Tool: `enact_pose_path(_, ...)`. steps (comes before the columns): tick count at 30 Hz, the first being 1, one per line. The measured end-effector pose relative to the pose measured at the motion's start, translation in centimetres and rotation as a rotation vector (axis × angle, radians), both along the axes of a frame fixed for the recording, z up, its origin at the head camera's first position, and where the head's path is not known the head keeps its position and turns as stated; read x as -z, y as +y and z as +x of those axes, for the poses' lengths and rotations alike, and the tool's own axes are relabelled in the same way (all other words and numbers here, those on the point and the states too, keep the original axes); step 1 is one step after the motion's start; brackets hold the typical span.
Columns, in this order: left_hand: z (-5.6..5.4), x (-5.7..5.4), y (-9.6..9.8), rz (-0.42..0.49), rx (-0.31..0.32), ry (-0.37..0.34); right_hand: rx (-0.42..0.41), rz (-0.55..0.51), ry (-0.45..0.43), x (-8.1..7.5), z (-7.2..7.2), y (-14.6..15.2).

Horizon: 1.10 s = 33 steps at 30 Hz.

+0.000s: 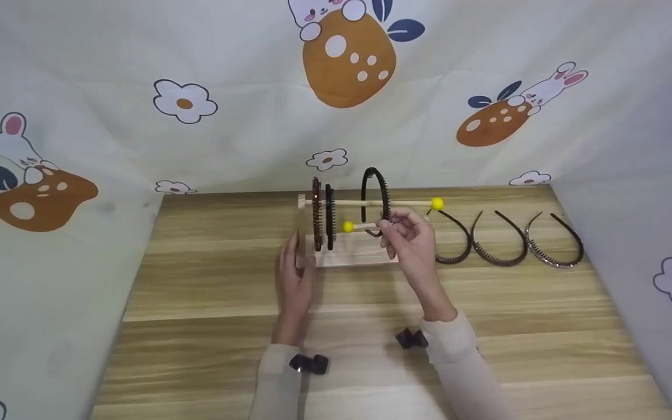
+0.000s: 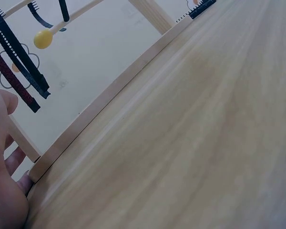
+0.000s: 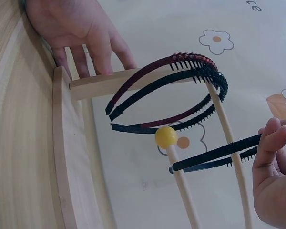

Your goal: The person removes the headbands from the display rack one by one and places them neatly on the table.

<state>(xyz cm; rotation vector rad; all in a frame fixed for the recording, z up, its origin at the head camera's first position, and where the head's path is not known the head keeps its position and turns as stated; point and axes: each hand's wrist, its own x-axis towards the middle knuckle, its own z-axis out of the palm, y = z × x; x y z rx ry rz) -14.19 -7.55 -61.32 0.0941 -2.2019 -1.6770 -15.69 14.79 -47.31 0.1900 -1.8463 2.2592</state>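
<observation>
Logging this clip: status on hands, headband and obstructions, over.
Right hand pinching black toothed curved headband around pale wooden rod. Left hand against pale wooden stand. Dark-red toothed headband and second black headband farther along rod; no visible obstruction between.

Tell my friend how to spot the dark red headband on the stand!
On the table, find the pale wooden stand with yellow balls on its rods. Go to its upright post. The headband hanging closest to that post is the dark red headband, unlike the black headband right beside it.
</observation>
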Motion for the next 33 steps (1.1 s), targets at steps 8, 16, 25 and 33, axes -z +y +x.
enact_pose_path(8, 0.0, -0.3, -0.1, -0.003, 0.010, 0.002, 0.011, -0.015, 0.081, -0.4, 0.2, 0.9)
enact_pose_path(16, 0.0, -0.3, -0.1, -0.015, 0.006, 0.014, 0.016, -0.043, 0.115, -1.0, 0.5, 1.7)
enact_pose_path(25, 0.0, -0.1, 0.0, -0.008, 0.008, 0.033, 0.047, -0.069, 0.121, -1.5, 0.8, 3.0)
enact_pose_path(33, -0.1, -0.1, -0.2, 0.003, 0.013, 0.003, 0.080, -0.083, 0.094, -2.0, 0.7, 4.2)
